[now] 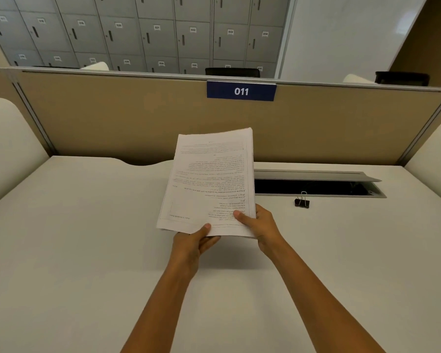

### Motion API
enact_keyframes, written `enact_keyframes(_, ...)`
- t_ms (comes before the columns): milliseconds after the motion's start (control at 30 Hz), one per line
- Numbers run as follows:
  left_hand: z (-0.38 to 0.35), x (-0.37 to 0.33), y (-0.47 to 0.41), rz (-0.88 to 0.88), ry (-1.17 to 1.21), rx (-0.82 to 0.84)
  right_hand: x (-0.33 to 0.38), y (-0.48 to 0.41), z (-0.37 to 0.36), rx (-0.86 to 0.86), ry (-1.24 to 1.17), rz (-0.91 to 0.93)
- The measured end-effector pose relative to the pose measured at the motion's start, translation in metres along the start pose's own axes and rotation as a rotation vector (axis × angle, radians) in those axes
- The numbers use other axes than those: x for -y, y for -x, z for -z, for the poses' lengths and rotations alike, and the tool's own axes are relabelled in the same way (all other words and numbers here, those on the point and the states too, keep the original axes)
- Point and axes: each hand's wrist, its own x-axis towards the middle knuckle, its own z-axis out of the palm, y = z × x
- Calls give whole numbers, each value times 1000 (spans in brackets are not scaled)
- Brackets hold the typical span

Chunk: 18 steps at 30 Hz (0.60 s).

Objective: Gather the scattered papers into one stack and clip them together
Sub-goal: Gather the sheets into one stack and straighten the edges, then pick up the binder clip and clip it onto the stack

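Note:
A stack of printed white papers (211, 179) is held up above the white desk (87, 238), tilted away from me with the text upside down. My left hand (192, 242) grips its near bottom edge, thumb on top. My right hand (261, 225) grips the near right corner, thumb pressed on the page. A black binder clip (302, 201) with silver handles sits on the desk to the right of the papers, apart from both hands.
An open cable tray slot (316, 187) with a raised grey lid lies in the desk just behind the clip. A tan partition (138, 118) with a blue "011" sign (241, 91) closes the back. White side panels stand left and right.

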Motion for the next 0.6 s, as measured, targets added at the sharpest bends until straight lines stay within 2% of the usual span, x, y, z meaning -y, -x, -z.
enact_keyframes(167, 0, 8, -3, -36, 21, -49, 9, -9, 10, 143, 83, -120)
enact_keyframes(300, 3, 10, -8, -76, 55, -62, 28, -28, 33, 109, 246, -112)
enact_keyframes(367, 4, 8, -12, -90, 54, -69, 33, -43, 55, -29, 521, -20)
enact_keyframes(433, 6, 6, -14, -99, 55, -77, 32, -59, 82, -129, 933, 33)
enact_keyframes(500, 8, 5, -18, -102, 49, -84, 30, -73, 105, -118, 1263, -17)
enact_keyframes(600, 11, 4, -23, -111, 44, -100, 29, -88, 129, -69, 1508, -120)
